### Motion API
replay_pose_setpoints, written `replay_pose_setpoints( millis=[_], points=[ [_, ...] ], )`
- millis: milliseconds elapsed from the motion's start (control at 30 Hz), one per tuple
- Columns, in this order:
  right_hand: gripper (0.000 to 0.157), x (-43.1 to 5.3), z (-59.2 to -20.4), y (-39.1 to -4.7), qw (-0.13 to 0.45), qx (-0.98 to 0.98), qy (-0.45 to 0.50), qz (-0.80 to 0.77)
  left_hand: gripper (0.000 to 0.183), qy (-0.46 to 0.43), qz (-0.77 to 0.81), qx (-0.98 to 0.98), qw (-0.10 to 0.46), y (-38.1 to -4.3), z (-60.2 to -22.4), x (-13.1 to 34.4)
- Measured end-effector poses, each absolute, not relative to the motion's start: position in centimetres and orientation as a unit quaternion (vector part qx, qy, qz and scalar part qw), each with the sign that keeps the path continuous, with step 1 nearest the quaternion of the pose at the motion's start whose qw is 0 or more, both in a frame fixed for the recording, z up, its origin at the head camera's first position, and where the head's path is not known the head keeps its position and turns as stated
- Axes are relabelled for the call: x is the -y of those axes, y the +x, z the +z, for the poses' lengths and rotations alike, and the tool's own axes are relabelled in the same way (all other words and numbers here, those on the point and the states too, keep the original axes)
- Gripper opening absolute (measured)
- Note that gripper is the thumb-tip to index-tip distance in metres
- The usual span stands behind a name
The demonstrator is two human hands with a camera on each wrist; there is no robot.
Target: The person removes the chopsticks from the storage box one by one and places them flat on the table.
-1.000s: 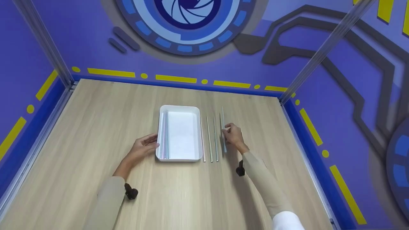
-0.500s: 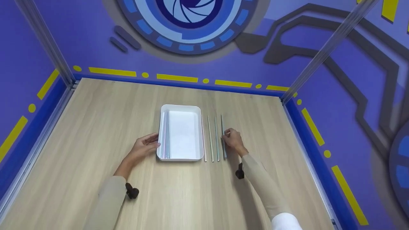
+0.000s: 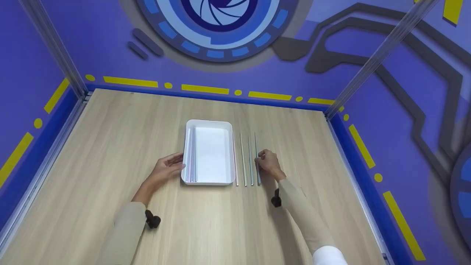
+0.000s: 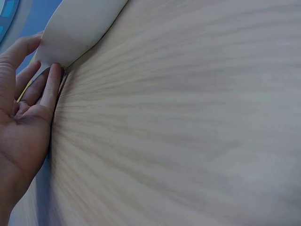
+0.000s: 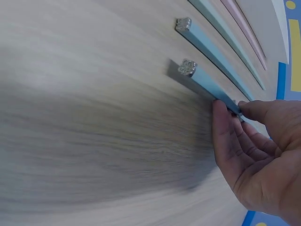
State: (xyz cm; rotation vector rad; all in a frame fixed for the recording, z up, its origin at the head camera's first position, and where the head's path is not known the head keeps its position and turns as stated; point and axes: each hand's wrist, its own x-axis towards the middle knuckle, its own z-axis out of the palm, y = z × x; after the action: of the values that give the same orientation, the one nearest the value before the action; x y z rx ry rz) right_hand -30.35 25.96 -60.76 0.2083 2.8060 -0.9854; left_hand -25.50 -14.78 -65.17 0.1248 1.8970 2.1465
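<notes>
Pale blue and slim, a straight-sided stick with a silvery patterned end [image 5: 209, 86] is pinched at its side by my right hand [image 5: 268, 176], thumb against fingertips with only the stick's thickness between them; it lies outermost in the row, right of the tray. I can't tell whether its whole length bears on the wood-grain worktop [image 3: 128, 125]. As I judge it, the grip is narrow and takes in just a short part of the length, so a tug or a twist could let the long ends swing and skew the row. The nearest neighbour, a second light-blue stick with a silvery end [image 5: 214, 54], runs close alongside, and a small sideways slip could knock it. Beyond it lie a pale green stick [image 5: 230, 44] and a pink stick [image 5: 244, 33], the pink one just beside the wall of the white rectangular tray [image 3: 213, 154]. My left hand [image 3: 165, 171] has its fingers nearly straight, touching the tray's outer left wall without wrapping round it; too hard a push there could slide the tray into the pink stick. Inside, several pastel sticks [image 3: 190, 158] lie together along the left wall. Between the held stick and the tray, those three loose sticks stand in the way of any low sideways path.
</notes>
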Motion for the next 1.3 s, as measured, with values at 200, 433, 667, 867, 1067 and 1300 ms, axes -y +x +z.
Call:
replay_pose_setpoints(
  millis=[200,433,667,867,1067,1300],
  points=[
    [0.024,-26.0,-60.8,-30.2,0.076,-0.936,0.072,-0.335,0.064,0.041,0.741,-0.656,0.137,-25.5,-65.0,14.7],
    [0.022,-25.9,-60.8,-30.1,0.082,-0.930,0.080,-0.349,0.064,0.041,0.740,-0.658,0.134,-25.7,-65.2,14.7],
    [0.020,-26.0,-60.6,-30.2,0.075,-0.928,0.075,-0.358,0.064,0.041,0.739,-0.659,0.134,-25.7,-65.3,14.8],
    [0.023,-26.0,-59.5,-30.4,0.075,-0.929,0.070,-0.355,0.065,0.041,0.737,-0.662,0.134,-25.6,-65.3,14.8],
    [0.030,-25.9,-58.3,-31.1,0.082,-0.927,0.057,-0.360,0.065,0.048,0.743,-0.653,0.141,-25.6,-65.3,14.9],
    [0.030,-24.7,-56.8,-31.7,0.086,-0.927,0.038,-0.363,0.066,0.041,0.737,-0.659,0.146,-25.7,-65.3,14.9]
  ],
)
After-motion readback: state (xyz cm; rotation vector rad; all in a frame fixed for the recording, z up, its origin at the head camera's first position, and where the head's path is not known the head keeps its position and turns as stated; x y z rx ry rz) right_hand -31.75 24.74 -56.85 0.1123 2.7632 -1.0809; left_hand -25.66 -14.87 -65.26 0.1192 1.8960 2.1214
